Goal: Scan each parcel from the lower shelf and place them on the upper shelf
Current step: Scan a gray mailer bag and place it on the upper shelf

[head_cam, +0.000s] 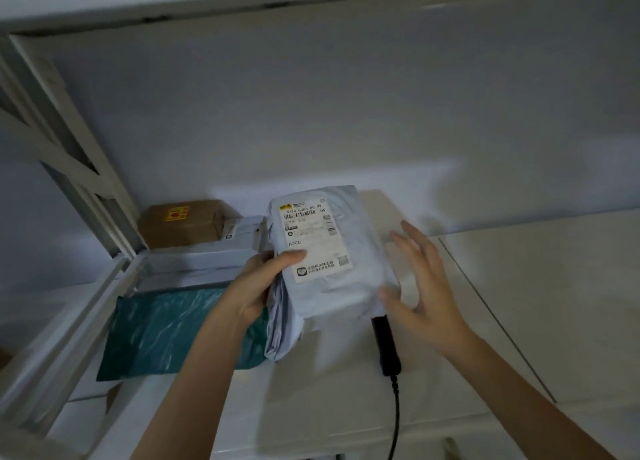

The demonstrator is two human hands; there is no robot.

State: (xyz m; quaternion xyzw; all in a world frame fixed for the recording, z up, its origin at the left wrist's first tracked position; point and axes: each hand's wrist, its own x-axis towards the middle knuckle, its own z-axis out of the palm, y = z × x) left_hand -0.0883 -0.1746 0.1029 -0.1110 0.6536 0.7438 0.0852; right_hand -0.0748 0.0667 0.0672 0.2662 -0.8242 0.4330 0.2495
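Head view: left hand (pixel 258 283) grips grey parcel (pixel 332 269) labelled "H306"

Parcel storeroom: labelled parcels (pixel 322 252), shelving (pixel 519 304).

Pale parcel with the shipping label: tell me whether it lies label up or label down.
Label up: the pale parcel shows its printed label, the left hand gripping its edge.
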